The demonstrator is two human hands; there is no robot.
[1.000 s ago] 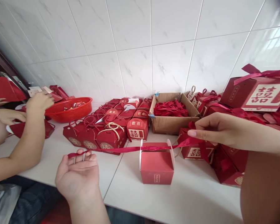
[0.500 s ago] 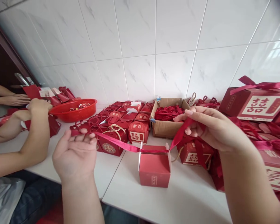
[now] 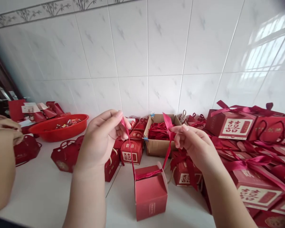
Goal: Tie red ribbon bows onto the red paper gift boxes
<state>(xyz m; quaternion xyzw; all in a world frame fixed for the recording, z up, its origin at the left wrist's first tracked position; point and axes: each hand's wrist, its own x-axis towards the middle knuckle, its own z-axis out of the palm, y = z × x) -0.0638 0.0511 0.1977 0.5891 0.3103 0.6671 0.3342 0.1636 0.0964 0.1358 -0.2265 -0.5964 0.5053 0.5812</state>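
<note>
A small red gift box [image 3: 151, 198] stands on the white table in front of me. A dark pink ribbon [image 3: 148, 174] runs across its top between the two raised side flaps, and both ends rise from the box. My left hand [image 3: 106, 136] pinches one end, up and left of the box. Up to the right, my right hand [image 3: 190, 141] closes its fingertips on the other end, whose tip sticks up above the fingers. Each length of ribbon slants up from the box to a hand.
Behind the box, a cardboard carton [image 3: 156, 148] holds many red ribbons. Finished red boxes with bows [image 3: 237, 125] are piled at the right. A red basin [image 3: 59, 131] of small wrapped pieces stands at the left, near another person's arm [image 3: 2, 164]. A tiled wall backs the table.
My left hand has gone from open, palm up, to pinching the ribbon, and both hands are closer together. The ribbon ends now rise more steeply. The view has shifted, and the box has turned slightly.
</note>
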